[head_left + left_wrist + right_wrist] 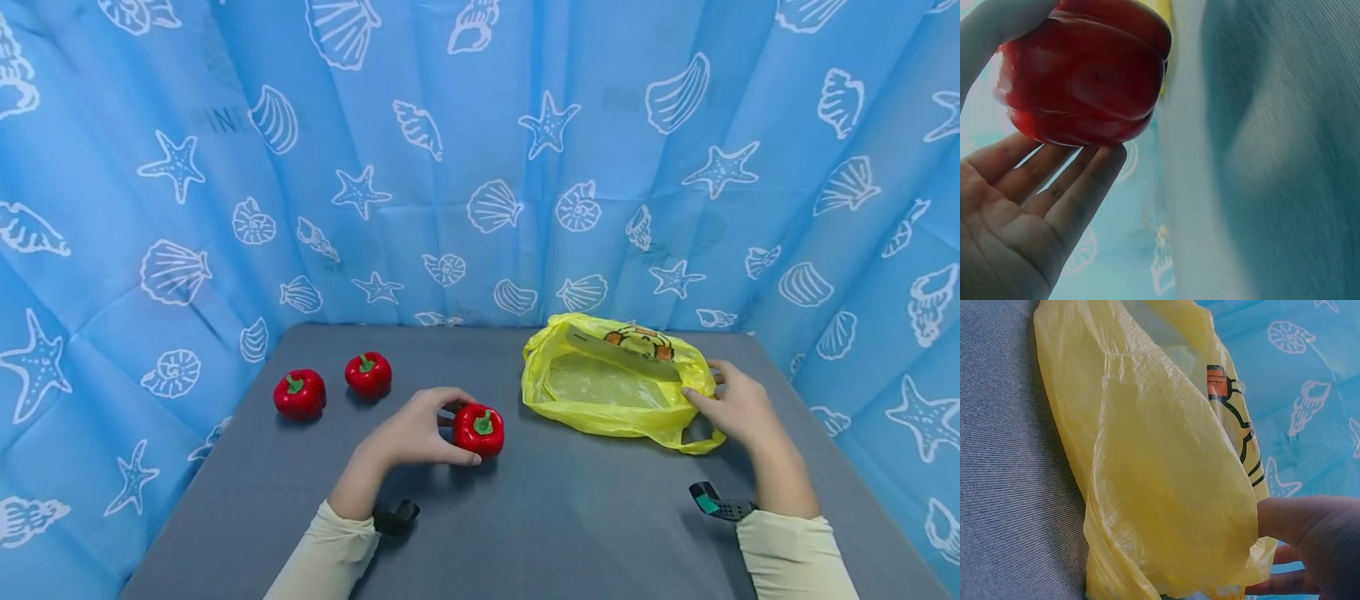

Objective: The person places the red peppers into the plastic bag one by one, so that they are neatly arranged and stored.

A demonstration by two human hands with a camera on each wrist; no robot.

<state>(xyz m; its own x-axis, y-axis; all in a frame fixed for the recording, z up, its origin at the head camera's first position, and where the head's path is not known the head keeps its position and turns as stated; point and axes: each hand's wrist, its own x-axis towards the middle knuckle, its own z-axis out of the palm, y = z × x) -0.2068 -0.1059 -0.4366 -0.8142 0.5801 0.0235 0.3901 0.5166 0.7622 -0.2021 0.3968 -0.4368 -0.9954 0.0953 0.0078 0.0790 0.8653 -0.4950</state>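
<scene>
My left hand (420, 429) holds a red bell pepper (478, 432) with a green stem, thumb on the near side and fingers on the far side. In the left wrist view the pepper (1088, 72) sits between thumb and fingertips, raised off the table. To the right lies a yellow plastic bag (607, 383), its mouth spread wide and a printed figure on its back wall. My right hand (738, 404) pinches the bag's right edge between thumb and fingers. In the right wrist view the bag (1166, 475) hides part of those fingers.
Two more red bell peppers stand at the table's left: one pepper (299, 394) near the edge, another pepper (368, 375) farther back. The grey table (570, 517) ends against a blue curtain (450, 167) with white shells and starfish, which also runs along both sides.
</scene>
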